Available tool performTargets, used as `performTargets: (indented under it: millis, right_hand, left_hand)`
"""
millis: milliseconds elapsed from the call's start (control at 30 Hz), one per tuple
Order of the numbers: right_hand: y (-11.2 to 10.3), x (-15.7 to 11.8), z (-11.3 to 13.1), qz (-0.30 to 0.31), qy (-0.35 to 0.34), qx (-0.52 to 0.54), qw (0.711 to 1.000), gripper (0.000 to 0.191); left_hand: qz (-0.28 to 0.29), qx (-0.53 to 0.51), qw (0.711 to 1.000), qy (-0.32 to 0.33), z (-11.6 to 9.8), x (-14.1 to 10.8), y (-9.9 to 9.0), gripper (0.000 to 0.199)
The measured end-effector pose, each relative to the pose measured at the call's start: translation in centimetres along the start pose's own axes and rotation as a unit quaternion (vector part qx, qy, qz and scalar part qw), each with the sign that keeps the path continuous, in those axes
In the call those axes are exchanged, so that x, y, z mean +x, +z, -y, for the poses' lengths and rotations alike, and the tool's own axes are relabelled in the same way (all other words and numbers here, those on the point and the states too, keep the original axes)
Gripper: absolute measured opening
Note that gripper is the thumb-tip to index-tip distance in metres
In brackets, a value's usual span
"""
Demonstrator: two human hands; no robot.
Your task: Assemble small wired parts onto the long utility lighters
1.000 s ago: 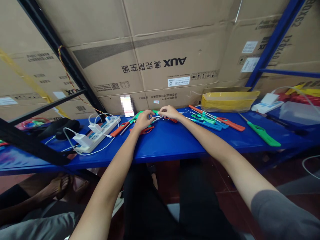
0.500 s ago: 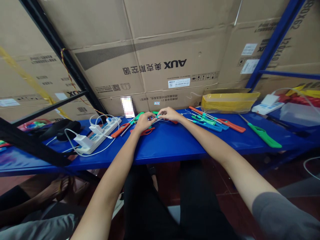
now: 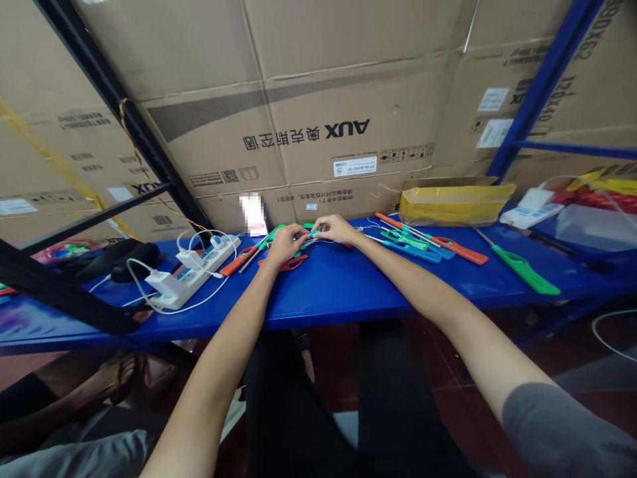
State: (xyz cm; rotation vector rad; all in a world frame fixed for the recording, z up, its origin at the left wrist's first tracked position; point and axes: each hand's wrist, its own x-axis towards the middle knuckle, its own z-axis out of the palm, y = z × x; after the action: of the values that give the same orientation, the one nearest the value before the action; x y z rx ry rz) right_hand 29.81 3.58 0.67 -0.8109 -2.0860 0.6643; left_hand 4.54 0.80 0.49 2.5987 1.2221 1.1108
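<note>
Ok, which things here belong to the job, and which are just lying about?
Job:
left hand
right hand
green lighter between them
orange lighter
blue lighter

Lying about:
power strip
yellow box
cardboard cartons
</note>
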Motion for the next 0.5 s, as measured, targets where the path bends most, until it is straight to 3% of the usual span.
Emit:
performTargets:
  millis: [500]
  right_hand:
    - [0.22,-0.03,0.75,-0.042,-0.01,-0.045,0.998,0.016]
  left_hand:
    - [-0.039,-0.004,0.999,-0.027,-0.26,-0.08,-0.03,0.011]
